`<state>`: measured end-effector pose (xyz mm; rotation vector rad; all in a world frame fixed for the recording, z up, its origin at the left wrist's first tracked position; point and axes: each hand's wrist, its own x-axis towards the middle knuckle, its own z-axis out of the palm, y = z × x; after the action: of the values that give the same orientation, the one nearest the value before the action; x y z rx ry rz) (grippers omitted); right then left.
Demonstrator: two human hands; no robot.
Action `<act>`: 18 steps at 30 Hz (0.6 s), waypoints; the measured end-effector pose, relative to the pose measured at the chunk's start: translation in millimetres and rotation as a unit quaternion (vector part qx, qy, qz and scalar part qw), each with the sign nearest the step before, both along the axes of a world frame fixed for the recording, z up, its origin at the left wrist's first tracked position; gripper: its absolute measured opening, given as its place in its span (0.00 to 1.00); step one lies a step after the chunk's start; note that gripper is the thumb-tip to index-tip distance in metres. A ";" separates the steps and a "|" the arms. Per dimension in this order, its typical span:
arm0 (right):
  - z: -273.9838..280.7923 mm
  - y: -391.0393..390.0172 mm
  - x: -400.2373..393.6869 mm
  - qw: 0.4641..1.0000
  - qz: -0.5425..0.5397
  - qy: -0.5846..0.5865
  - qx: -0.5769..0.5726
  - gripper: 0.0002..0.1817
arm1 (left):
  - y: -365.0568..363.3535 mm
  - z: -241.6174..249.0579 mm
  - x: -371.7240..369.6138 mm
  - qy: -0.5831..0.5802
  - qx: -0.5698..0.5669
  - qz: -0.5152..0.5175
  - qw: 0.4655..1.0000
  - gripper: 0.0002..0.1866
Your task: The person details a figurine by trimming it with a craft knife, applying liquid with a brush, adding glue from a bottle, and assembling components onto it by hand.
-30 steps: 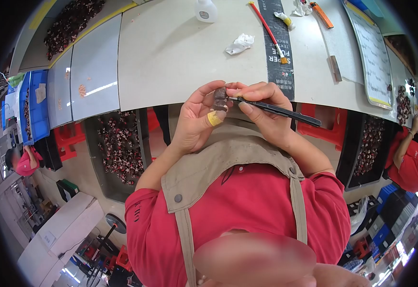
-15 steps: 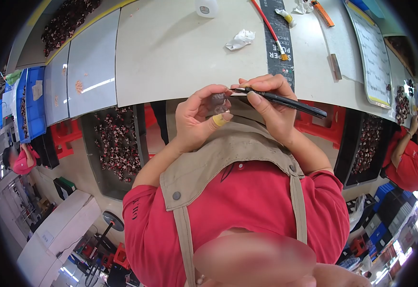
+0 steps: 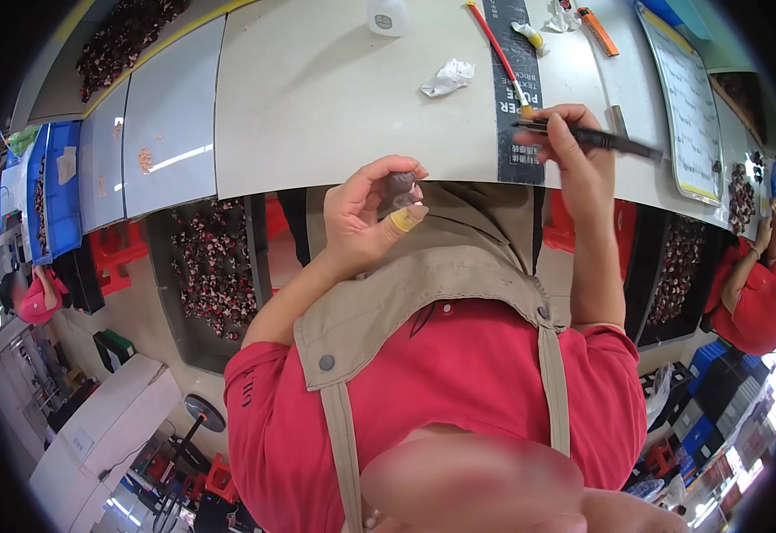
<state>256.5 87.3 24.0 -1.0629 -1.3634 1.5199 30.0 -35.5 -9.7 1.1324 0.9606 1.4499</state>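
Observation:
My left hand (image 3: 363, 213) is closed round a small dark figure-like piece (image 3: 402, 188), held up between fingertips and thumb in front of the apron. Yellow tape wraps the thumb. To the right, over the table's front part, my right hand (image 3: 579, 151) grips a black pen (image 3: 601, 139), slightly blurred. The pen's tip points left, just below the bristles of a red-handled brush (image 3: 498, 49). That brush lies on a dark printed strip (image 3: 519, 164).
On the white table (image 3: 317, 115) are crumpled tissue (image 3: 448, 78), a white bottle (image 3: 388, 16), an orange cutter (image 3: 599, 32) and a framed sheet (image 3: 685, 107). Trays of small dark-red pieces (image 3: 214, 275) stand below. People (image 3: 752, 284) sit at both sides.
My right hand has moved away from the dark piece, rightward and up over the table, with the black pen. My left hand holds the piece in nearly the same place.

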 end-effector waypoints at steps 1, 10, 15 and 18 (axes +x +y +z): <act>-0.1 6.9 6.5 0.999 -0.005 -0.044 -0.007 0.13 | 1.2 -0.3 -0.7 0.000 -0.008 -0.004 1.000 0.24; -3.1 45.1 32.2 0.895 -0.042 -0.435 0.086 0.19 | 8.6 -3.5 -3.0 -0.056 -0.037 0.025 0.997 0.24; -5.6 59.0 19.9 0.864 -0.119 -0.406 0.273 0.16 | 6.1 9.1 -12.9 -0.066 -0.117 0.041 0.990 0.23; -1.8 61.4 -22.7 0.951 -0.079 -0.206 0.216 0.15 | 5.8 14.3 -15.6 -0.057 -0.127 0.048 0.989 0.24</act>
<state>233.7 148.7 22.2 -1.2066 -1.7464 0.8480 14.4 -29.7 4.5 0.8191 1.0962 1.4055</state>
